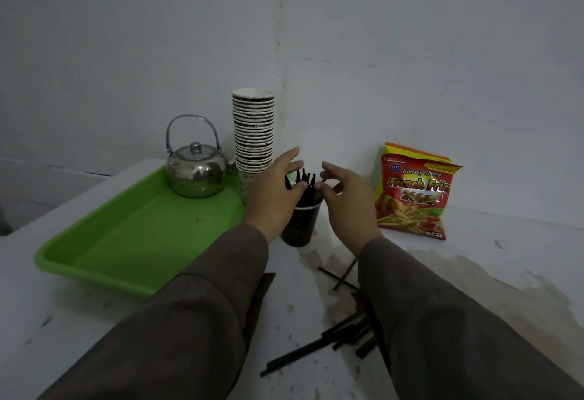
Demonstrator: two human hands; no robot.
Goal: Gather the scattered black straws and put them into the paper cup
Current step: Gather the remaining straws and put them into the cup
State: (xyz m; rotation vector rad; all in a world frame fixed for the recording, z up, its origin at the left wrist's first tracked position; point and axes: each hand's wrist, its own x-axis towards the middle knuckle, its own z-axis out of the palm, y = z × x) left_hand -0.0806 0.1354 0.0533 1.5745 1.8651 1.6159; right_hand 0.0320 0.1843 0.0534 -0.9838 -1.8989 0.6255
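— Both hands are up at the paper cup [300, 222]: the left hand [276, 186] rests loosely spread against the upright straws [305, 186] in it, and the right hand [346, 197] hovers just beside them with fingers relaxed, gripping nothing that I can make out.

— Why both?

— Steadying and tidying the bundle so it stands in the cup, I'd guess.

— Is that all of them?

— No. More loose straws [341, 336] lie scattered on the white surface [94, 320] near the person, partly under the right sleeve. The cup stands between the green tray [136, 241] and the snack bag [414, 191], within easy reach.
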